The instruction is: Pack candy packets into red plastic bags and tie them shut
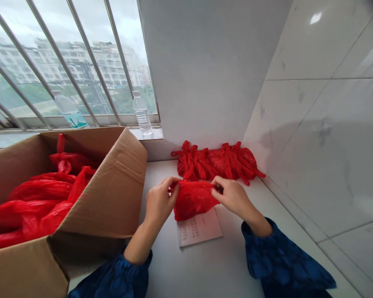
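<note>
A red plastic bag (194, 200) is stretched between my two hands, over the far part of a pad of white paper with writing (202, 229). My left hand (161, 198) pinches the bag's upper left edge. At its upper right edge, my right hand (231, 194) has thumb and fingers closed on the plastic. Whatever the bag holds, if anything, is hidden. Just beyond my hands, several knotted red plastic bags (217, 161) lie in a row against the wall.
On the left stands an open cardboard box (112, 186) with red bags (43, 194) inside. Two clear plastic bottles, one upright (142, 114) and one tilted (69, 109), are by the barred window. A tiled wall (329, 145) bounds the white surface (186, 273) on the right.
</note>
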A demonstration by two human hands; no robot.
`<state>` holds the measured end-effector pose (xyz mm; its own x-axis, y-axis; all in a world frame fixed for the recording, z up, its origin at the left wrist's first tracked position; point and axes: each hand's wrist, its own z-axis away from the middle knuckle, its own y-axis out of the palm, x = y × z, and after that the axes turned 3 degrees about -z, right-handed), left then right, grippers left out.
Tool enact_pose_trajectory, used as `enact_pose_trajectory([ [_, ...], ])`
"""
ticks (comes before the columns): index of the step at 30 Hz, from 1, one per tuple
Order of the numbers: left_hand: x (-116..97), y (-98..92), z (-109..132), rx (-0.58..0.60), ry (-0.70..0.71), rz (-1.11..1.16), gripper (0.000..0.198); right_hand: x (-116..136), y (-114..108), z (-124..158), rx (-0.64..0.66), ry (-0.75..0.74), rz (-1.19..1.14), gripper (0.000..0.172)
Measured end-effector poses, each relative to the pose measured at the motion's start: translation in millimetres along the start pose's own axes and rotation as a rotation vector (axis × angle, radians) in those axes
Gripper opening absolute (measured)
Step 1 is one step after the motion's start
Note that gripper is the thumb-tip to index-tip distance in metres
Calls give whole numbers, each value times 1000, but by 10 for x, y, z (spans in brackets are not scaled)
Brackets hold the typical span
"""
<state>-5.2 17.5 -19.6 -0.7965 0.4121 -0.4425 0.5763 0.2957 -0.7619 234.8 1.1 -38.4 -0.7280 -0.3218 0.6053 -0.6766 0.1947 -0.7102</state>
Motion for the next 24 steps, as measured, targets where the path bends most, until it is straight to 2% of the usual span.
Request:
enact_pose_trajectory([
  [3,27,-38,-29,-89,-78,178,13,-62,-162,1,-24,75,5,5],
  [5,11,-60,-39,-101,-74,260,11,-57,-237,24,30,71,-33,5],
  [8,-94,-129,-20,-19,14,350,14,27,-282,72,119,18,-128,20],
  [10,-201,-220,12,69,86,370,14,88,-277,93,110,8,-137,27],
  [13,-345,-420,70,181,196,333,19,101,-267,100,-45,68,23,23],
  [15,-399,-563,110,198,245,257,24,79,-289,115,-237,95,177,26],
  [16,-416,-625,132,182,253,204,26,80,-310,133,-341,83,223,33],
  [18,-440,-715,177,144,250,86,31,140,-359,195,-527,-15,205,46],
  [20,-469,-757,221,126,245,2,36,282,-386,280,-628,-192,79,42],
  [21,-487,-764,240,129,247,-19,38,371,-381,321,-620,-285,-1,35],
  [22,-506,-766,257,132,250,-29,39,461,-361,355,-557,-372,-79,27],
  [24,-541,-766,286,134,260,-35,40,606,-278,390,-307,-469,-176,15],
])
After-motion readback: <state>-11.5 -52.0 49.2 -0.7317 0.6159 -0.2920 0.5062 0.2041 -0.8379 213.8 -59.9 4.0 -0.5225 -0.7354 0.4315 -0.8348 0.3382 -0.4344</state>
